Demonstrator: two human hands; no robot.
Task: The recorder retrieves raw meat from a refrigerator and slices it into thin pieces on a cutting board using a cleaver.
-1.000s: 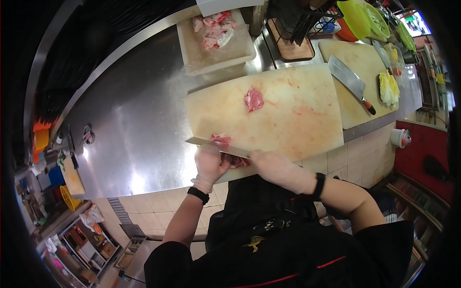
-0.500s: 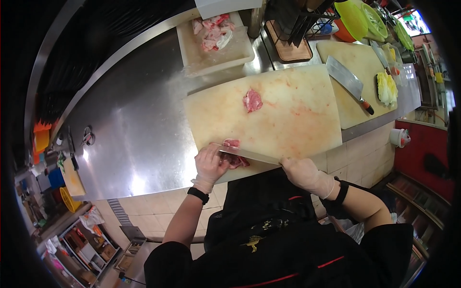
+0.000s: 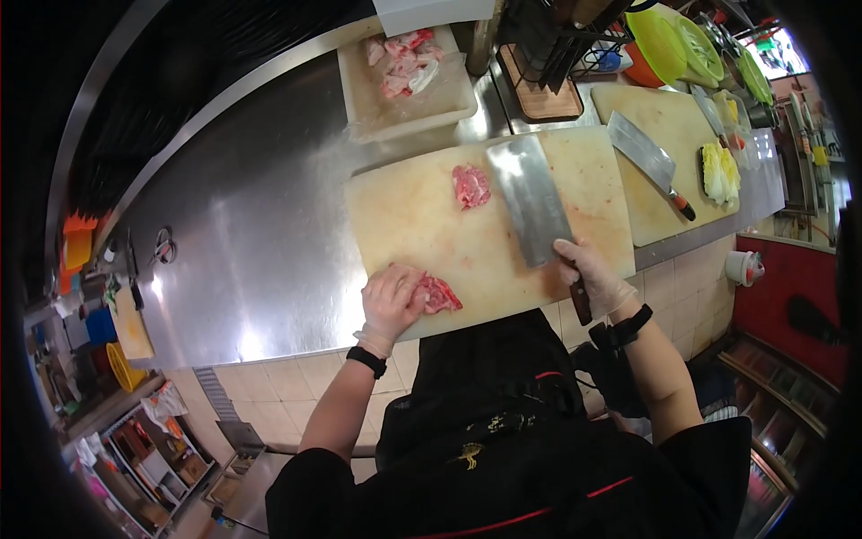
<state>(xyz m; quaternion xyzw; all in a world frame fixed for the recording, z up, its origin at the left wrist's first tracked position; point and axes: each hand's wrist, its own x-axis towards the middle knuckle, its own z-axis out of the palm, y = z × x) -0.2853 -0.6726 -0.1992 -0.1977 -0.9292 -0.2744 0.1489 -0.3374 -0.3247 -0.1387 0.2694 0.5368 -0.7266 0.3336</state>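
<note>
My right hand [image 3: 594, 280], in a clear glove, is closed round the dark wooden handle of a wide cleaver [image 3: 530, 202]. The broad face of its blade shows over the right half of a pale cutting board [image 3: 404, 216]. At the board's near left corner my left hand [image 3: 391, 296], also gloved, presses a piece of raw red meat [image 3: 441, 295] with its fingers bent over it. Part of that meat is hidden under the fingers. Another raw meat piece [image 3: 470, 187] lies by itself farther up the board, left of the blade.
Behind the board stands a white tub [image 3: 409, 121] holding pale raw meat pieces. To the right, a second cutting board [image 3: 660, 220] carries another cleaver [image 3: 642, 148] and a cut leafy cabbage [image 3: 719, 175]. A dark knife rack [image 3: 543, 54] stands at the back. Scissors [image 3: 163, 245] lie on the steel counter.
The cleaver has come away from the meat under my left hand. My right hand has swung it right and turned its blade toward the far side. My left hand stays on the meat.
</note>
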